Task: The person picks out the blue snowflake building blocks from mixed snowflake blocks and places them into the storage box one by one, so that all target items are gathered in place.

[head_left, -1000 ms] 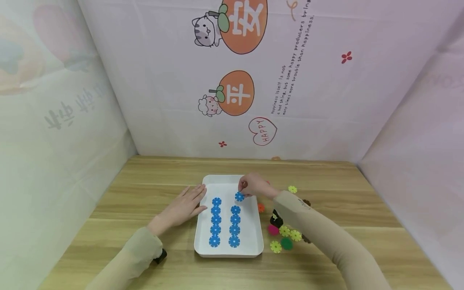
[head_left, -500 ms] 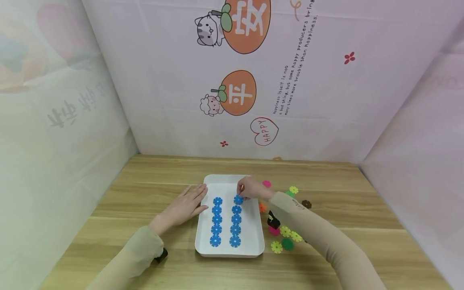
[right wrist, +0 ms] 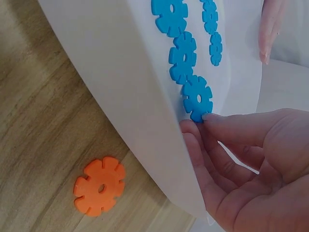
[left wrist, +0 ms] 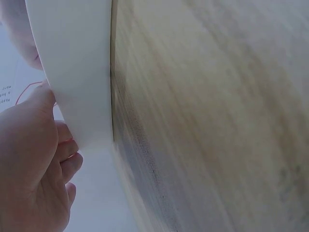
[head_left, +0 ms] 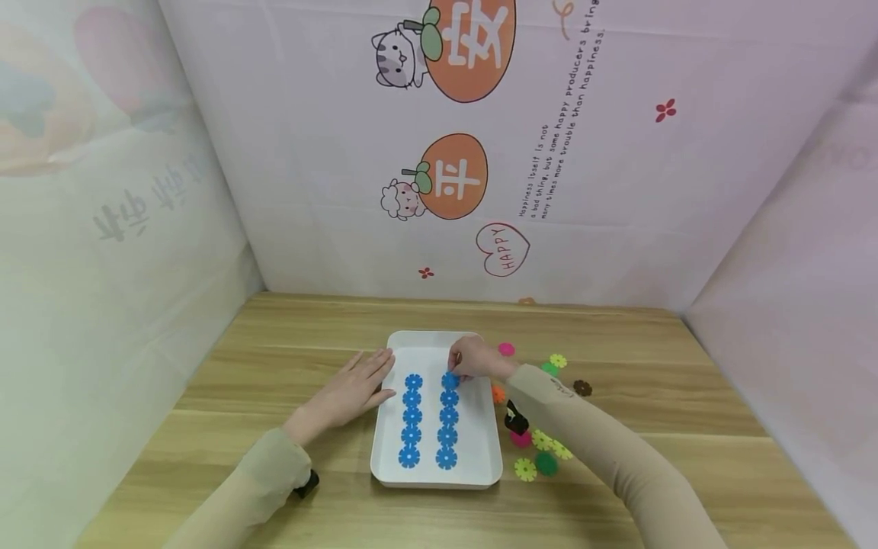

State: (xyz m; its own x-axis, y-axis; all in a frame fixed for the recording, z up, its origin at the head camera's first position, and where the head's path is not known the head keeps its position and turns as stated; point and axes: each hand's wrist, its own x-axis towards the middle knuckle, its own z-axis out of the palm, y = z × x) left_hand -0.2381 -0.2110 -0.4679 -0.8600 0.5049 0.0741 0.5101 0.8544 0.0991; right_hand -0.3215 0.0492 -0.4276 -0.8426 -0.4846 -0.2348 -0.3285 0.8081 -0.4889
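Note:
In the head view, my right hand (head_left: 478,358) is inside the white tray (head_left: 394,482), near its right wall. Its thumb and fingers pinch the edge of a blue notched plastic disc (right wrist: 198,98), a snowflake-style building piece, at the far end of the right column. That disc touches the blue disc below it (right wrist: 183,58) in the right wrist view. A second column of blue discs (head_left: 412,416) lies parallel on the left. My left hand (head_left: 352,390) rests on the tray's left rim with fingers extended; the left wrist view shows its fingertips at the rim.
Right of the tray, loose notched discs lie on the wooden table (head_left: 329,503): orange (right wrist: 100,186), pink (head_left: 506,349), dark green (head_left: 546,463), brown (head_left: 582,388) and several yellow ones (head_left: 525,469). My right forearm (head_left: 604,442) passes over some. Printed cloth walls surround the table.
My right hand has brought the pinched blue disc slightly toward me, down to the end of the right column, closing the gap. The left hand stays on the rim.

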